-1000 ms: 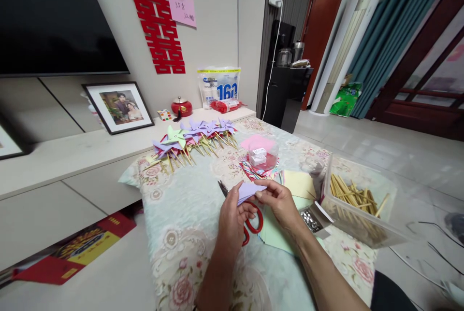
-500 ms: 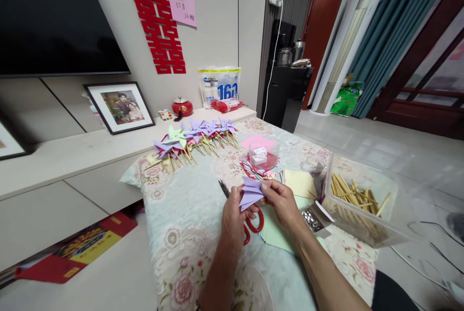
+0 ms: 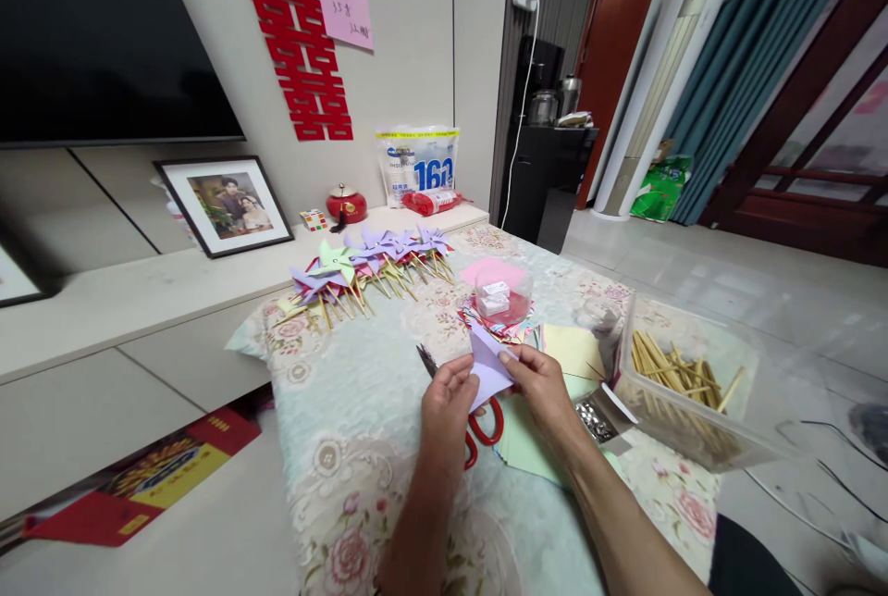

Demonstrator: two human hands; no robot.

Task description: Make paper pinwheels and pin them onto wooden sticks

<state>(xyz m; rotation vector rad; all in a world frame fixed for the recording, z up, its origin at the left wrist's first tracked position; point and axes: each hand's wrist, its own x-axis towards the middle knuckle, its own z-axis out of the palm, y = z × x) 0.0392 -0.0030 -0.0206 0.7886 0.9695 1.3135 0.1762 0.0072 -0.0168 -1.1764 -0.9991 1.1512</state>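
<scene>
A pale-green, floral-patterned tablecloth [image 3: 347,392] covers the work surface. A clear, rectangular plastic bin [image 3: 739,455] containing tan wooden sticks [image 3: 670,365] stands at the right. Multicoloured paper pinwheels [image 3: 375,254] lie at the far left. The left hand [image 3: 448,402] and right hand [image 3: 545,383] each form a pinch grip near the centre. Red-handled metal scissors [image 3: 499,420] lie beneath the left hand. A small, open box of silvery metal pieces [image 3: 605,418] sits beside the right forearm. The creased lilac paper sheet [image 3: 490,369] is pinched between both hands, by opposite sides.
</scene>
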